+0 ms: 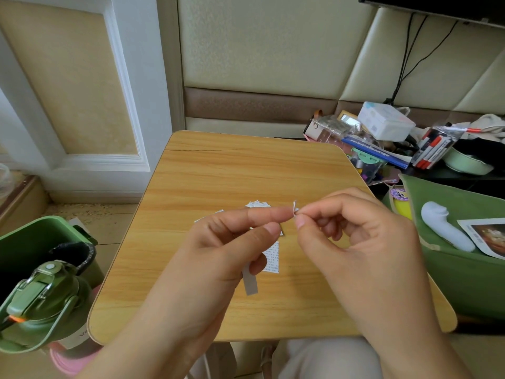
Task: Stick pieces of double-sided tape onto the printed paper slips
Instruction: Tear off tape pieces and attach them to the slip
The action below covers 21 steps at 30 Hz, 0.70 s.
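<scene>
Head view shows a small wooden counter (218, 170) before a padded cream wall, clutter at far right, a green bottle (41, 305) near left. Two hands meet above it: the left hand (218, 242) grips a grey tape strip (250, 281), long axis pointing near, while the right hand (355, 228) pinches a tiny tape piece (295, 208) with it. One printed paper slip (272, 257) lies lengthwise beneath them, more slips (257, 204) fanned farther off.

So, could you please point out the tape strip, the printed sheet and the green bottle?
tape strip (250, 283): head view, its free lower end.
printed sheet (272, 258): head view, its printed middle.
green bottle (43, 299): head view, its lid.
</scene>
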### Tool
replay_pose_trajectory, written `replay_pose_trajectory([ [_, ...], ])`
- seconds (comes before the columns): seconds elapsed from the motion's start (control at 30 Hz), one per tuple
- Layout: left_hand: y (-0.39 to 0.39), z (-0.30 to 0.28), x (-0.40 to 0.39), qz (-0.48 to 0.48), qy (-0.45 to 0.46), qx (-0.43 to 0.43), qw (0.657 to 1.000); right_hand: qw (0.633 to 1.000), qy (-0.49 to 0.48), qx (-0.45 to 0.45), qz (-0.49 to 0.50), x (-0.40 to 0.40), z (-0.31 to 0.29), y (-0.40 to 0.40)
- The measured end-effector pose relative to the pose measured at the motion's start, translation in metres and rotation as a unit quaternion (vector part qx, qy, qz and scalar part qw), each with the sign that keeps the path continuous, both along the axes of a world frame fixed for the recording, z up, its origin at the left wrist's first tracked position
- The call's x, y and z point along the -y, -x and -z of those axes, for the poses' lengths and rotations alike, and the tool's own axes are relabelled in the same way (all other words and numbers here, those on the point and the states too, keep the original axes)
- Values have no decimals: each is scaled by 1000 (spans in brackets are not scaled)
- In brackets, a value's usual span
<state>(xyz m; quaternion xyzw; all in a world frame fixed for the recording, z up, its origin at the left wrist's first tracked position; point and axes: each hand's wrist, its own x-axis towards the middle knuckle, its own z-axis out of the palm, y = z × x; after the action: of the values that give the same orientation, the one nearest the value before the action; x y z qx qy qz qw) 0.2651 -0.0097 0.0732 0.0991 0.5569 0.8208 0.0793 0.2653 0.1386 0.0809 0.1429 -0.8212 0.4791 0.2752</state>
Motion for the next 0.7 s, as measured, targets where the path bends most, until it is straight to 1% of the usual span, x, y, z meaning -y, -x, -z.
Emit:
replay_pose_trajectory([
  [0.27, 2, -2, 1, 17, -23, 10, 1000, 990, 87, 77, -75, -4, -1, 3],
  [0.43, 3, 0, 3, 38, -36, 20, 998, 977, 144, 117, -109, -4, -3, 2],
  [0.57, 4, 3, 6, 51, -59, 32, 996, 969, 160, 138, -129, -5, -5, 1],
  [0.63, 4, 2, 6, 59, -70, 42, 995, 971, 157, 132, -124, -5, -6, 0],
  [0.7, 4, 2, 6, 67, -72, 48, 994, 981, 126, 106, -107, -5, -6, 0],
])
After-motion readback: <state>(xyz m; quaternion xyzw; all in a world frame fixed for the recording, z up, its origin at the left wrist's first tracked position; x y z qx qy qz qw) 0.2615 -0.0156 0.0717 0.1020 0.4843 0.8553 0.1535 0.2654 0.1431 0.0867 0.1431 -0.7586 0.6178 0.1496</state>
